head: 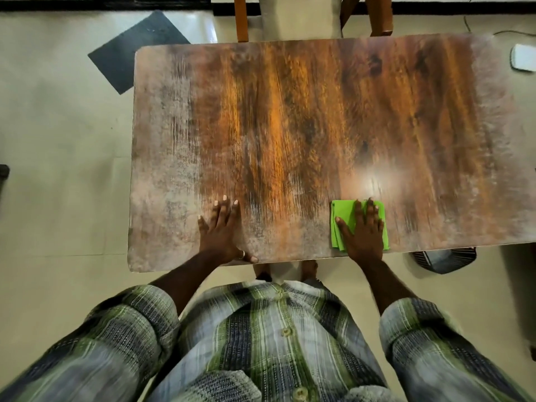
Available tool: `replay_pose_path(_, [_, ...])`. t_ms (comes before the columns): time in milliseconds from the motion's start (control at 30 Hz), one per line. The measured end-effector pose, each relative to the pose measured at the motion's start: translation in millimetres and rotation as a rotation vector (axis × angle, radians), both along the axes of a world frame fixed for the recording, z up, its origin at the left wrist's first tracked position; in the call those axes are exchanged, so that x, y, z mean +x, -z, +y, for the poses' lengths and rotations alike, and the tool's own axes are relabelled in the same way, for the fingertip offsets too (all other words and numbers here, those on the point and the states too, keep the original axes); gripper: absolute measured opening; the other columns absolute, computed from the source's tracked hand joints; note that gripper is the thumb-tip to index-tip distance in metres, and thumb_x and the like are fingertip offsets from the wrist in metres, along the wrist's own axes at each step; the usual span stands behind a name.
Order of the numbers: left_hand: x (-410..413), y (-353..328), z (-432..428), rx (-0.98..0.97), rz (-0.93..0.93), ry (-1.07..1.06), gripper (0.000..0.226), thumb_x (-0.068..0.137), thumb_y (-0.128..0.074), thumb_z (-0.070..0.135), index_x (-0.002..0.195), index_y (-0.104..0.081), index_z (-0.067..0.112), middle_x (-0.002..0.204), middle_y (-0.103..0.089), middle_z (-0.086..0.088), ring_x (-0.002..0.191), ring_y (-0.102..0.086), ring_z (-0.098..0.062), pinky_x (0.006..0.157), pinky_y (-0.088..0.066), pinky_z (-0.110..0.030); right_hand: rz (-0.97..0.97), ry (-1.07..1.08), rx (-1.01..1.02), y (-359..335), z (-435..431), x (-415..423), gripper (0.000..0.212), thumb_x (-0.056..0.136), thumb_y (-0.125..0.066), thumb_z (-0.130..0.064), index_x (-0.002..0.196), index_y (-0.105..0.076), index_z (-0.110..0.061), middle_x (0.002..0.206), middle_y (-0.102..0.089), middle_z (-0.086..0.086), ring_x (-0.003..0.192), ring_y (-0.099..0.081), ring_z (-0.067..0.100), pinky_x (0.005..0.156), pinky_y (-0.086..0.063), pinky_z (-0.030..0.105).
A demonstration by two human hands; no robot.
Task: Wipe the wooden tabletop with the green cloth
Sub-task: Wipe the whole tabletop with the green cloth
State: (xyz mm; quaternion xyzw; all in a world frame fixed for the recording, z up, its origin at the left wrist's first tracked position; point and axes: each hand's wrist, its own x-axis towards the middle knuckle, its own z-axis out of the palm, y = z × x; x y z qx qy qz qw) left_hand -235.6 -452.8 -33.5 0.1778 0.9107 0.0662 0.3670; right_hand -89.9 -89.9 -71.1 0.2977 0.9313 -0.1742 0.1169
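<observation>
- The right hand (362,233) lay flat on the green cloth (343,210), with the fingers straight and pressing down. Its grip was open, and no finger was curled round the cloth.
- The folded cloth lay on the wooden bench (304,111), close to the near edge and to the right of the middle.
- The left hand (222,230) rested flat on bare wood by the same edge, well apart from the cloth. Its grip was also open and held nothing.
- Because the cloth was only pressed and not pinched, I judged that it could slip from under the palm or unfold in a fast stroke. So near the edge, it could also slide off to the floor.
- Short strokes could miss the pale, dull zones at both ends of the bench. I could not tell whether these were dust or worn finish.
- The palm hid the middle of the cloth, the frame cut off the right end of the bench, and the wood grain was blurred.
- A dark grille-like object (443,261) below the near edge was partly hidden.
</observation>
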Motion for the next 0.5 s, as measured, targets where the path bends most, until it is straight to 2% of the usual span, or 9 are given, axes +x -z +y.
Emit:
replay_pose_path(133, [0,3,-3,0.032,-0.017,-0.008,0.165,0.04,-0.066,0.098,0.155,0.031,0.032,0.163,0.038,-0.002,0.151,0.032,-0.031,0.119,0.011,-0.069,0.001,-0.012,0.021,6,-4,5,0.08,0.104,-0.028,-0.07,0.166,0.003,-0.031,0.172,0.014,0.004,0.159,0.013,0.025,0.129,0.001,0.051])
replay_pose_path(367, [1,7,-7,0.076,-0.001,-0.008,0.163,0.039,-0.063,0.101,0.155,0.031,0.035,0.162,0.041,0.003,0.151,0.035,-0.029,0.119,0.014,-0.067,0.076,0.017,0.113,17,-10,6,0.082,0.101,-0.027,-0.07,0.167,-0.01,-0.024,0.174,-0.002,0.009,0.161,-0.001,0.03,0.128,-0.007,0.055])
replay_pose_path(500, [4,9,-8,0.081,0.013,-0.012,0.163,0.039,-0.063,0.101,0.157,0.028,0.034,0.162,0.041,0.004,0.15,0.036,-0.027,0.12,0.013,-0.067,0.071,0.003,0.123,17,-30,-3,0.083,0.101,-0.021,-0.071,0.167,-0.011,-0.022,0.174,-0.002,0.011,0.16,-0.001,0.032,0.128,-0.008,0.056])
